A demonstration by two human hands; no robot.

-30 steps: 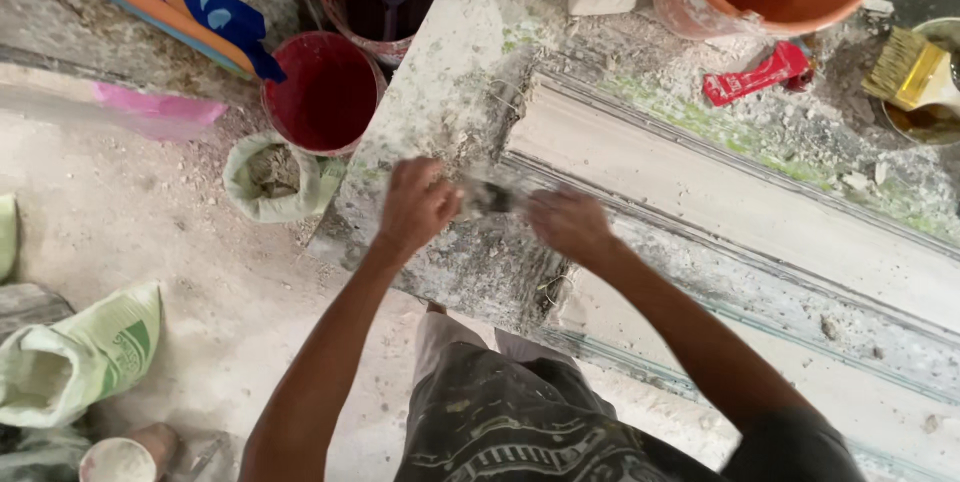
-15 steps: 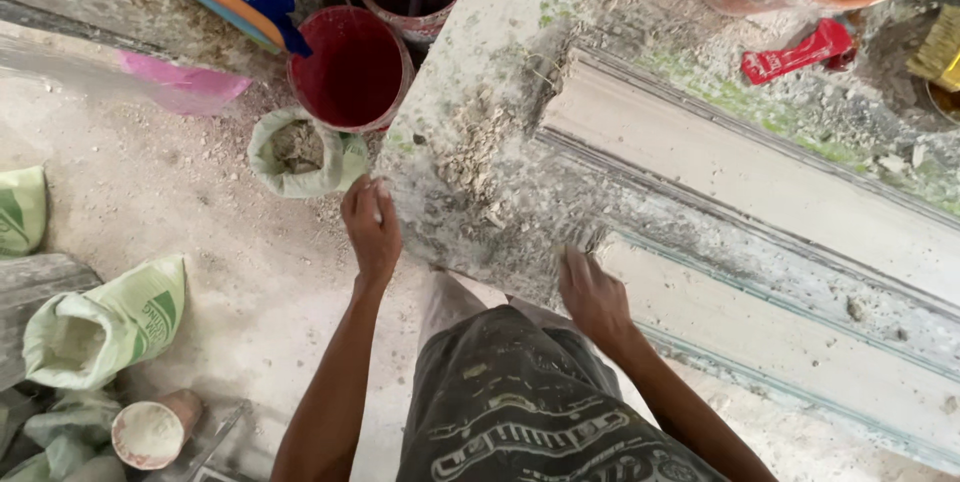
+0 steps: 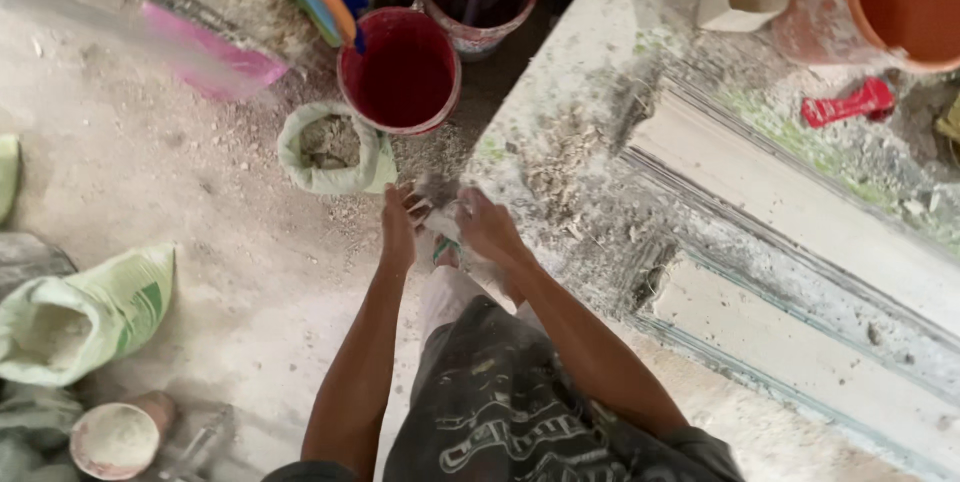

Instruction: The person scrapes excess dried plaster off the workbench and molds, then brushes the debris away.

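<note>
From the head camera I saw both hands meeting at the near corner of the dusty worktable (image 3: 560,102), just past its edge and above the floor. The left hand (image 3: 398,227) had its fingers curled loosely and slightly apart, the right hand (image 3: 486,225) was cupped, and a small pale scrap (image 3: 443,225) sat between them; I could not tell whether either hand actually pinched it or what it was. My worry was that whatever crumbs or shavings (image 3: 555,157) were being brushed off the corner would miss the open sack of grey powder (image 3: 335,147) just beside the left hand and scatter over the floor. The red bucket (image 3: 400,72) stood close behind that sack, so a careless sweep could have knocked either one. Loose debris near the pale moulding strip (image 3: 790,202) could also have been dragged onto it.
</note>
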